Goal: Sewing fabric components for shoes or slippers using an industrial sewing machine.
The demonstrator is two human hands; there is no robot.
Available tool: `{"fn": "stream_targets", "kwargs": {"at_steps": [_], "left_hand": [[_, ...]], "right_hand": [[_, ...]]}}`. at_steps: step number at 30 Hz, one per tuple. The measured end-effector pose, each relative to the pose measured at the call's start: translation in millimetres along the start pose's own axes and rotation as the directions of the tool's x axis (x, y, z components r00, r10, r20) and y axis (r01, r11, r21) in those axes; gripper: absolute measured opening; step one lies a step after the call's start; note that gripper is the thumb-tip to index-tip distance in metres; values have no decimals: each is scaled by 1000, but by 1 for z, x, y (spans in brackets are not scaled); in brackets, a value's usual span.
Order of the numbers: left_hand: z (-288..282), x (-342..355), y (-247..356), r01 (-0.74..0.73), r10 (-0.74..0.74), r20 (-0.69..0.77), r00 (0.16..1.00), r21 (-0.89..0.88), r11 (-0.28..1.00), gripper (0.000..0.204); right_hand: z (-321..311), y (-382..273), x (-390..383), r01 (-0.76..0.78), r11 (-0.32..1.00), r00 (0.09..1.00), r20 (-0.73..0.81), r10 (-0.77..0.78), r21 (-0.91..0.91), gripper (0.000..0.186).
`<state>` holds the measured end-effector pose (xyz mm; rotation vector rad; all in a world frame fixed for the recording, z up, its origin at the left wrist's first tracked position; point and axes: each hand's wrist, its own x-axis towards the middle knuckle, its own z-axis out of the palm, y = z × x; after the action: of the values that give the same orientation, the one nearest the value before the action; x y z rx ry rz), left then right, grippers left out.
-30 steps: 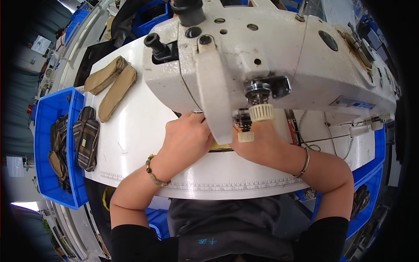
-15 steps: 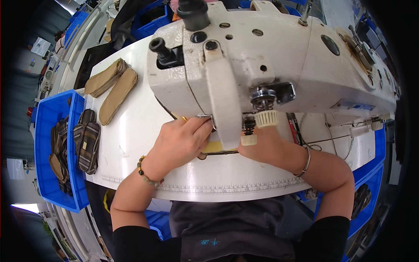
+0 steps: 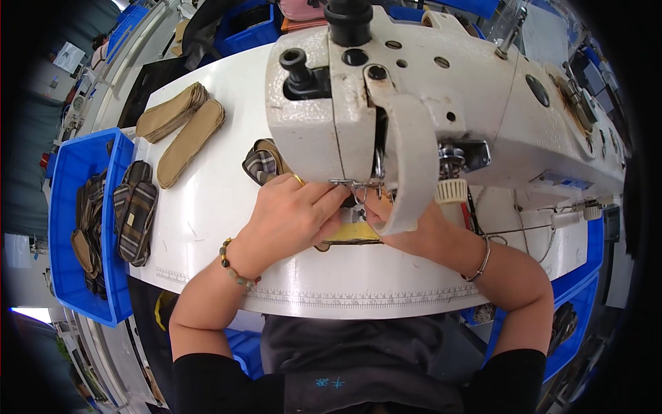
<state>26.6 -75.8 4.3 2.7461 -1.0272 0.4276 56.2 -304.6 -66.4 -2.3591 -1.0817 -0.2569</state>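
A white sewing machine (image 3: 414, 83) stands over the table, its metal presser foot (image 3: 360, 188) between my hands. My left hand (image 3: 293, 210) is closed, thumb and fingers pinched at the presser foot's left side. Behind its knuckles shows a plaid slipper (image 3: 263, 164) with a tan sole, the rest hidden by hand and machine head. My right hand (image 3: 417, 224) is closed at the other side of the presser foot, fingertips on the same dark work; a curved white machine arm (image 3: 414, 159) partly covers it. Beneath both hands is a yellow strip (image 3: 355, 232) by the bed's edge.
Tan insole-shaped pieces (image 3: 193, 143) lie stacked at the far left. Finished-looking plaid slippers (image 3: 136, 217) rest beside a blue bin (image 3: 123, 290) holding more. A printed ruler (image 3: 331, 298) runs along the table's front edge. Another blue bin (image 3: 576, 314) stands low at right.
The view has shifted, so the machine sits farther right in the picture. The plaid slipper and presser foot now show more plainly. My hands stay close together at the presser foot.
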Motion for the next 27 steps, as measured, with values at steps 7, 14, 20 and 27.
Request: {"fn": "stream_targets", "kwargs": {"at_steps": [7,14,20,27], "left_hand": [[-4,3,-5,53,-47,61,997,-103,993,31],[4,3,-3,-86,84,-113,990,-5,996,23],[7,1,-2,-83,81,-104,991,-22,996,23],[5,1,2,-132,136,-42,990,92,987,28]], "right_hand": [[-3,-6,7,-71,995,994,87,65,70,21],[-10,-16,0,-49,979,999,1,50,199,28],[-7,-14,-1,117,989,990,-88,-110,87,32],[-24,-25,0,-39,999,985,171,33,30,15]]}}
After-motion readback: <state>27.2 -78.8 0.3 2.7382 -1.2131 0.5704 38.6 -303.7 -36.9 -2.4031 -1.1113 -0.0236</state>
